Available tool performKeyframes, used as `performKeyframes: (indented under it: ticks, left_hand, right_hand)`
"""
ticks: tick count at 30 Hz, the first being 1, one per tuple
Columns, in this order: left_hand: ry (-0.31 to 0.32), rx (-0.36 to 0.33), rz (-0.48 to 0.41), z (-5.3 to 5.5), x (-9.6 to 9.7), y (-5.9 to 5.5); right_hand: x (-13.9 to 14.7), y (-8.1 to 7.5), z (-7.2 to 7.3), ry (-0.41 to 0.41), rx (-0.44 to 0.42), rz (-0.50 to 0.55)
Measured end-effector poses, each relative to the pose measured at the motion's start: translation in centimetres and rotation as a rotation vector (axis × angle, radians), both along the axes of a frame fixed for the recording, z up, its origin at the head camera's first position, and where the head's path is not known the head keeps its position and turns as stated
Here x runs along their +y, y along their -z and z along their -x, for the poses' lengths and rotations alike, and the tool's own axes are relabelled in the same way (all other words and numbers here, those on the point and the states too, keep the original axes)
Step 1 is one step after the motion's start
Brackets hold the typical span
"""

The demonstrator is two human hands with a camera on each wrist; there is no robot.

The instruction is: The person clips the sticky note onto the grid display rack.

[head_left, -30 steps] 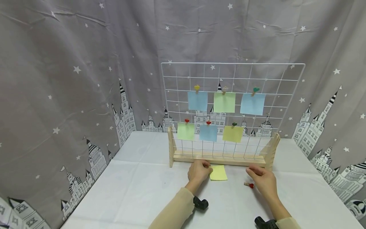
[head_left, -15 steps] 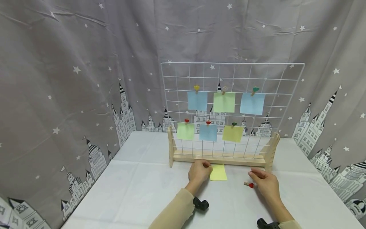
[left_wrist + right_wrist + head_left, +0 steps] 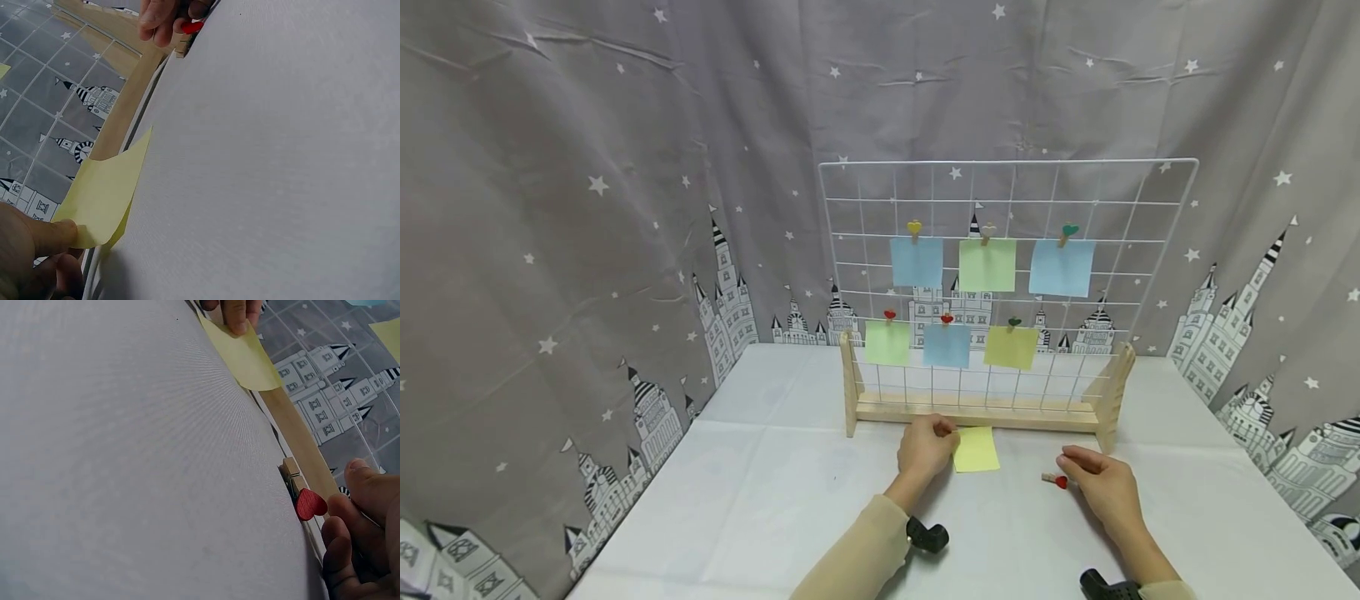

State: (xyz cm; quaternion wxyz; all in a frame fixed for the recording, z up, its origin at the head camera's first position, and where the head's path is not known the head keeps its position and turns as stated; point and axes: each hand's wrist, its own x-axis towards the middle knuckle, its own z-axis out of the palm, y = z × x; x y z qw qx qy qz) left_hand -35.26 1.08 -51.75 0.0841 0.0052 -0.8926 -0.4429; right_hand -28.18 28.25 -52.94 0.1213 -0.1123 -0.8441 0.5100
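My left hand (image 3: 927, 450) pinches a yellow sticky note (image 3: 976, 450) by its left edge, in front of the grid rack's wooden base. The left wrist view shows the thumb on the paper and the far side of the note (image 3: 112, 194) curling. A small wooden clothespin with a red heart (image 3: 1055, 481) lies on the white cloth to the right of the note. Just right of it hovers my right hand (image 3: 1103, 490), thumb and fingers apart. From the right wrist, the fingertips are right at the red heart (image 3: 310, 504), with the thumb held away from it.
A white wire grid (image 3: 1007, 201) stands in a wooden base (image 3: 977, 414) behind the hands. Clipped to it in two rows are blue, green and yellow notes, such as a blue note (image 3: 1062, 267), under heart clothespins. A grey castle-print curtain (image 3: 625, 167) hangs behind.
My right hand has drawn slightly right and down, away from above the clothespin. The left hand keeps its pinch on the note, and the whole head view has shifted a little.
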Motion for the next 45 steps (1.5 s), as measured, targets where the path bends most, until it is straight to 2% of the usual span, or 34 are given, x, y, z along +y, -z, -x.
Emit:
performKeyframes:
  ticks: [11,16,24,30,36,45]
  left_hand:
    - [0.015,-0.004,-0.041,-0.6,0.2,-0.2]
    - [0.022,0.007,-0.058,-0.8,0.3,-0.8]
    - [0.015,0.015,-0.081,-0.6,0.4,-1.5]
    - [0.022,0.027,-0.096,-0.9,0.4,-2.0]
    - [0.025,0.040,-0.113,-0.9,0.5,-2.3]
    - [0.028,0.047,-0.140,-1.1,0.7,-2.4]
  right_hand:
    - [0.4,0.4,-0.6,-0.047,-0.033,-0.043]
    - [0.5,0.3,-0.6,-0.063,-0.039,-0.120]
    - [0.7,0.0,-0.3,-0.149,-0.046,-0.209]
    - [1.0,-0.4,-0.3,-0.200,-0.056,-0.205]
    - [1.0,-0.9,-0.3,-0.210,-0.054,-0.196]
    - [1.1,-1.0,-0.5,-0.223,-0.082,-0.258]
